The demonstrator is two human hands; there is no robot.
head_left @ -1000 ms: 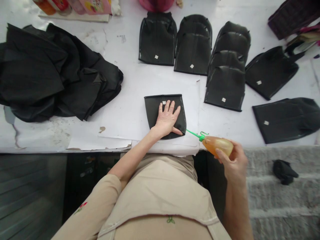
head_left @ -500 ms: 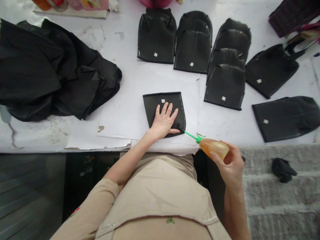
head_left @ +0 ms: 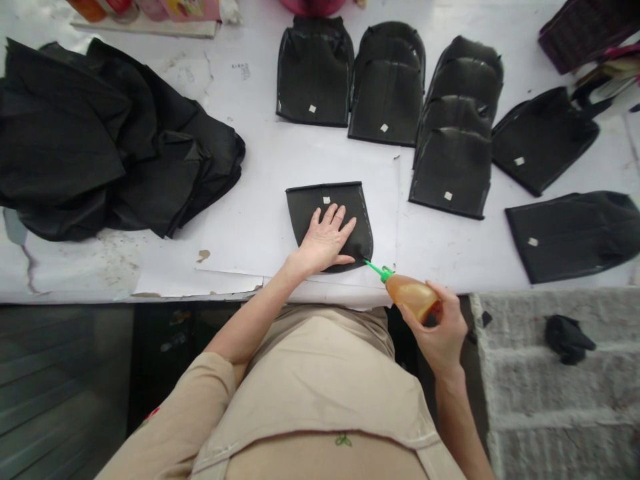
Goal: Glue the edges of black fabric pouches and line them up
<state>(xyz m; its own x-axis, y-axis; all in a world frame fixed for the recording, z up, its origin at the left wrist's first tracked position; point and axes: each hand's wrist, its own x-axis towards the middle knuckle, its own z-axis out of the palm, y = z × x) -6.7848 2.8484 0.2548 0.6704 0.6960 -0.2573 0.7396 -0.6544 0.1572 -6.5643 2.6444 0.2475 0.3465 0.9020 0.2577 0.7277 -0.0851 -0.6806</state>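
1. head view: the left hand (head_left: 325, 240) is spread flat, fingers apart and thumb out to the right, palm down on a black fabric piece (head_left: 347, 197); it grasps nothing.
2. the black fabric piece lies on white paper (head_left: 255, 220) near the front edge of the table (head_left: 117, 257), its straight edge away from the person and its rounded end close by. a small white tag (head_left: 327, 200) sits near the straight edge, and pale marks run along the right side.
3. the right hand (head_left: 443, 330) is closed around a soft bottle (head_left: 411, 295) of amber liquid, thumb on the near side. its green nozzle (head_left: 375, 268) points up and left, the tip at the piece's lower right edge; whether it touches, i cannot tell.
4. beyond, more black pieces (head_left: 387, 83) lie side by side, some overlapping, with two others (head_left: 575, 237) to the right.
5. a heap of black cloth (head_left: 125, 147) lies to the left; a dark basket (head_left: 585, 33) stands far right.
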